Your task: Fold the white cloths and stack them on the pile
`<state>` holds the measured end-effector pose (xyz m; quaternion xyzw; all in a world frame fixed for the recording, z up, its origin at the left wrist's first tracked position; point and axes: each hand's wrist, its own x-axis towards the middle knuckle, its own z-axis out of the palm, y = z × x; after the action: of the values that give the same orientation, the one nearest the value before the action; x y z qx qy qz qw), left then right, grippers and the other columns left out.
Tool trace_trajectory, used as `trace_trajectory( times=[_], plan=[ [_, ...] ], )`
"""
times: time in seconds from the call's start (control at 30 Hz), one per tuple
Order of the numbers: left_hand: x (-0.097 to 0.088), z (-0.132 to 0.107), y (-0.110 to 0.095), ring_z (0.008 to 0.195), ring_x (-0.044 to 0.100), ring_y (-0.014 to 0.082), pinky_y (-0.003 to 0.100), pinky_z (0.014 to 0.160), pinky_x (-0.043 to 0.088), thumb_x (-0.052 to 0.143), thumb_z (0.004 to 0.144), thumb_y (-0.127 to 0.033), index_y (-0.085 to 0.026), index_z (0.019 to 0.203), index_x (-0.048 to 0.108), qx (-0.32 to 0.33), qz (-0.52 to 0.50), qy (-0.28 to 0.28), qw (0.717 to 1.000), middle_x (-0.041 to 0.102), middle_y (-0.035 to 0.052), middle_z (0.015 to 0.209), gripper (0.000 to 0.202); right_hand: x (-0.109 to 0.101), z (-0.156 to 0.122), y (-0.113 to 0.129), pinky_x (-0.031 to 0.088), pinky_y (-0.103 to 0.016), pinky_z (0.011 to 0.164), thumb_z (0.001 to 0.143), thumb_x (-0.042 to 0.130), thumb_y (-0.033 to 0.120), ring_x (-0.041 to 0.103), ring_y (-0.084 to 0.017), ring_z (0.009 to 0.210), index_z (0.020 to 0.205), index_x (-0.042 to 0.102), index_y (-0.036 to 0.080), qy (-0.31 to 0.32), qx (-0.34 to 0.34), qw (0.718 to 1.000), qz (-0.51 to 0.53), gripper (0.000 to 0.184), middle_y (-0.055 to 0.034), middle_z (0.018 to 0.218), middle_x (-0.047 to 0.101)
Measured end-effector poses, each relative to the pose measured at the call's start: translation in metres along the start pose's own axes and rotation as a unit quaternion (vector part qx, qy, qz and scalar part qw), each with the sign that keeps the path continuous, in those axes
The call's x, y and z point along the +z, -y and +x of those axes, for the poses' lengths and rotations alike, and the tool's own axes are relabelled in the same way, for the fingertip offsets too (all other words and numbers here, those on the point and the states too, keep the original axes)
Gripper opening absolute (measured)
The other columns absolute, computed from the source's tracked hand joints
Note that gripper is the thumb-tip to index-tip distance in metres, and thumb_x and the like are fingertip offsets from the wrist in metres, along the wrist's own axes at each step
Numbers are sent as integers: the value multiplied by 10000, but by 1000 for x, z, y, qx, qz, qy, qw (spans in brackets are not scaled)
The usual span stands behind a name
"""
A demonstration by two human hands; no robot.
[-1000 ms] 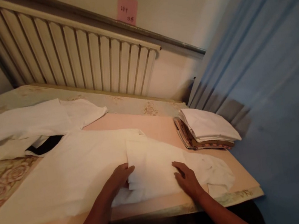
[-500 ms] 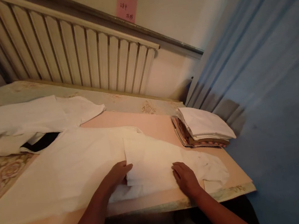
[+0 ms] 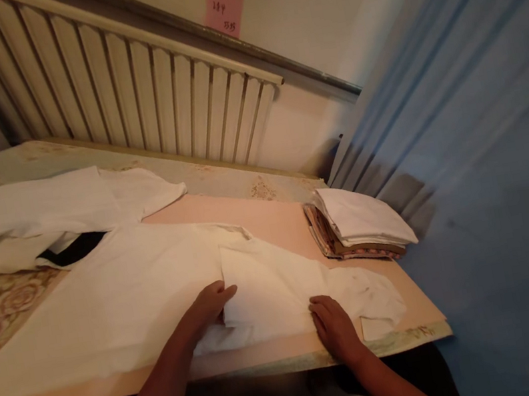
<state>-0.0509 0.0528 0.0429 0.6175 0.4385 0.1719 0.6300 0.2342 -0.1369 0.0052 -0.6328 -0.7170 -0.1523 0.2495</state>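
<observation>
A white shirt [image 3: 158, 290] lies spread over the pink sheet, with part of it folded into a flap in the middle. At the left edge of that folded part [image 3: 258, 280], my left hand [image 3: 213, 301] grips the cloth, thumb on top and the other fingers partly hidden beneath. My right hand [image 3: 334, 328] is at the shirt's near edge, its curled fingers closed on the fabric, and creases run up from them. Beyond it, the shirt's right end [image 3: 372, 295] lies rumpled.
A stack of folded cloths [image 3: 360, 222], white on top, stands at the back right. Another white garment [image 3: 67, 200] lies at the left. The pink sheet [image 3: 273, 223] covers a flowered table cover [image 3: 14, 307]. Behind are a radiator [image 3: 152, 102] and a blue curtain [image 3: 486, 188].
My right hand has shifted slightly toward me, and creases now show in the cloth above it. The left hand has barely moved, still at the fold's edge.
</observation>
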Motion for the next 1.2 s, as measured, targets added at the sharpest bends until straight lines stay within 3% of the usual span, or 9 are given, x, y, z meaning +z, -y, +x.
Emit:
trace_trajectory(
  times=[0.23,0.33,0.47,0.63,0.77,0.87,1.0,1.2],
  plan=[
    [1,2,0,496,431,117,245,486,298,513,708,-358,-229,665,368,21,159,-23,987,417,-72,532,199,-7,14,7,520,-399,852,919,467,196,602,-219,943,869,624,212,40,70,996,43,165,-86,981,654],
    [1,3,2,522,479,128,242,487,332,518,679,-306,-224,688,402,17,177,-16,984,467,-63,562,142,-2,32,8,522,-403,869,935,429,199,619,-220,941,898,639,208,38,91,994,45,214,-86,982,675],
    [2,2,3,552,494,123,232,485,340,525,653,-259,-220,711,408,13,159,-24,987,485,-59,620,136,19,62,11,496,-401,985,949,417,203,609,-214,1104,1102,645,186,33,60,996,63,275,-107,1163,668],
    [3,1,3,517,360,94,232,485,271,503,732,-308,-239,676,293,34,143,-74,986,326,-87,583,228,47,81,21,368,-509,1114,935,492,244,381,-274,1383,1360,506,159,110,-24,993,26,434,-134,1450,474],
    [4,5,4,560,341,97,241,523,251,505,759,-323,-232,658,292,50,159,-98,981,328,-79,596,253,57,76,25,312,-545,1136,928,514,258,323,-284,1414,1394,472,186,136,-32,990,3,473,-113,1488,429],
    [5,9,6,574,347,101,245,535,249,503,776,-323,-229,655,308,39,155,-112,981,336,-76,601,248,57,85,18,387,-503,1091,918,520,272,448,-277,1334,1300,564,185,114,-23,993,21,395,-110,1394,542],
    [8,13,6,589,340,102,247,546,243,501,791,-302,-226,645,305,16,136,-141,981,328,-73,600,256,58,136,5,510,-372,931,921,427,188,636,-207,1042,1148,653,185,79,-12,996,45,321,-87,1114,698],
    [14,24,5,612,359,103,242,561,274,511,798,-289,-227,662,306,22,70,-183,980,338,-66,637,254,74,229,3,454,-333,911,857,435,70,566,-199,1014,1116,674,235,121,-83,989,23,389,-58,1063,663]
  ],
)
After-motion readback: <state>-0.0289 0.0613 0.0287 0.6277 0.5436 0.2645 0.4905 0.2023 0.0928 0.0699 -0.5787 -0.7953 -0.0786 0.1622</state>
